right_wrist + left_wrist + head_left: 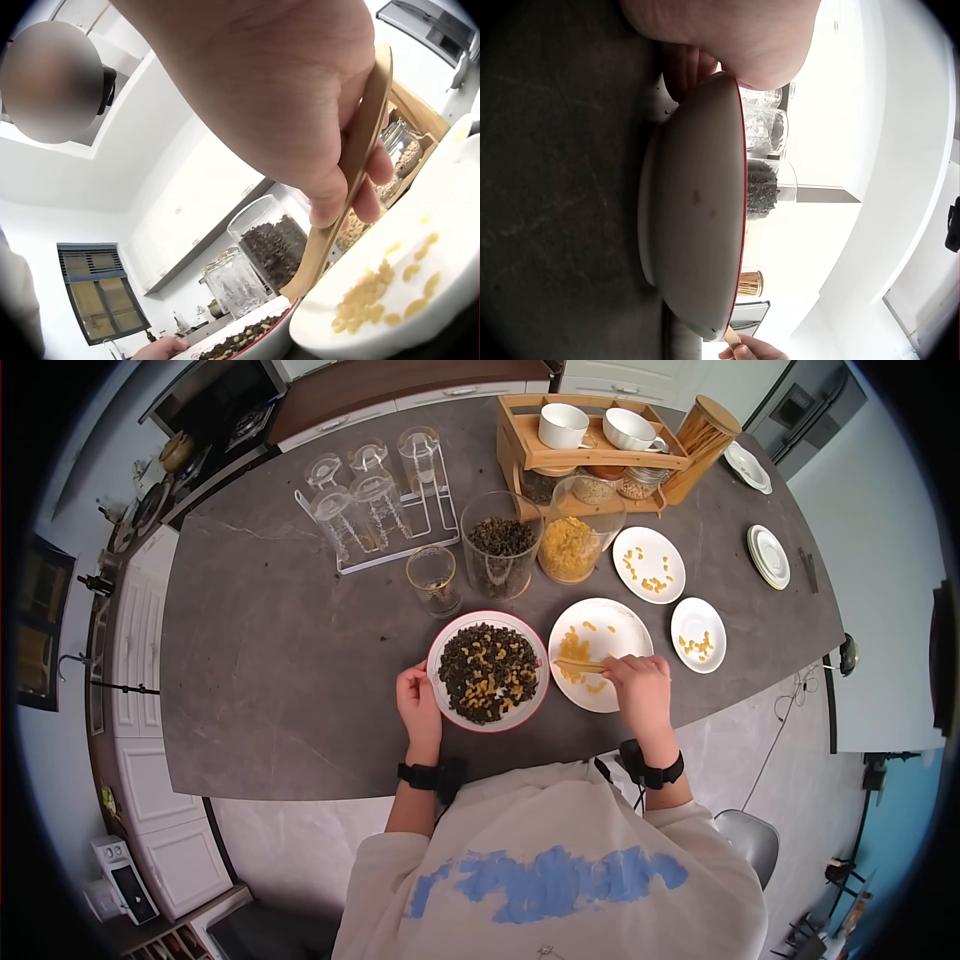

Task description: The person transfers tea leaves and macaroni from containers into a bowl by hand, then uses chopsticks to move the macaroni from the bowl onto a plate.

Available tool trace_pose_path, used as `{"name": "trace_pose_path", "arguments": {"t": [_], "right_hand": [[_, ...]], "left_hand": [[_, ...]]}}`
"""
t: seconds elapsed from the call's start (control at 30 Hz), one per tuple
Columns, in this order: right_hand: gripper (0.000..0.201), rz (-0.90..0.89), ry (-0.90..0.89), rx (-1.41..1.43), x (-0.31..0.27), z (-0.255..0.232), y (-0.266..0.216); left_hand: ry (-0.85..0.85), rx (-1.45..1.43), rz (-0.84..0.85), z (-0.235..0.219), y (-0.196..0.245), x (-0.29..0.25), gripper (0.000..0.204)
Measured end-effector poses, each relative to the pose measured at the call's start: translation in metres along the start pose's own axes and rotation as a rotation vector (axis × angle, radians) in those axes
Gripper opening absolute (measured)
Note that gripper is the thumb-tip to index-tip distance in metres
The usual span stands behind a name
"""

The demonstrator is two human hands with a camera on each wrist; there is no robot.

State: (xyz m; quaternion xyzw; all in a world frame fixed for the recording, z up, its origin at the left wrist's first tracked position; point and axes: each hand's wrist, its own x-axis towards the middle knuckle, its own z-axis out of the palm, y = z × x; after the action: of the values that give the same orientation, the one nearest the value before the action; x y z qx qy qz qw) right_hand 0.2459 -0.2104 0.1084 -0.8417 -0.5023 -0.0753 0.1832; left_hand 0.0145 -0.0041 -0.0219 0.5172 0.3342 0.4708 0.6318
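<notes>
A red-rimmed white bowl (pixel 437 657) holds dark pieces mixed with yellow ones. The left hand (pixel 419 710) grips its left rim, fingers on the outside wall; in the left wrist view the bowl's side (pixel 697 195) fills the middle, below the hand (pixel 727 37). The right hand (pixel 642 695) pinches wooden tongs (pixel 582 666) over a white plate (pixel 625 625) with yellow pasta pieces (pixel 572 645). In the right wrist view the tongs (pixel 360 150) slant down from the right hand (pixel 277 105), their tip near the bowl's rim, beside the plate (pixel 315 330).
Behind the bowl stand an empty glass (pixel 432 582), a jar of dark pieces (pixel 500 550) and a jar of yellow pasta (pixel 570 550). Two small plates (pixel 648 595) (pixel 698 665) with pasta lie at right. A glass rack (pixel 390 555) and wooden shelf (pixel 590 458) stand farther back.
</notes>
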Motion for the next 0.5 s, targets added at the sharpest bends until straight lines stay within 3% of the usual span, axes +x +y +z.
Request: {"name": "trace_pose_path", "arguments": {"t": [0.23,0.5], "right_hand": [[0.014,0.059,0.000,-0.027,-0.005,0.002,0.012],[0.019,-0.083,-0.020,0.013,0.020,0.019,-0.017]], "left_hand": [[-0.001,-0.019,0.000,0.001,0.001,0.000,0.005],[0.017,-0.011,-0.012,0.002,0.002,-0.001,0.004]]}}
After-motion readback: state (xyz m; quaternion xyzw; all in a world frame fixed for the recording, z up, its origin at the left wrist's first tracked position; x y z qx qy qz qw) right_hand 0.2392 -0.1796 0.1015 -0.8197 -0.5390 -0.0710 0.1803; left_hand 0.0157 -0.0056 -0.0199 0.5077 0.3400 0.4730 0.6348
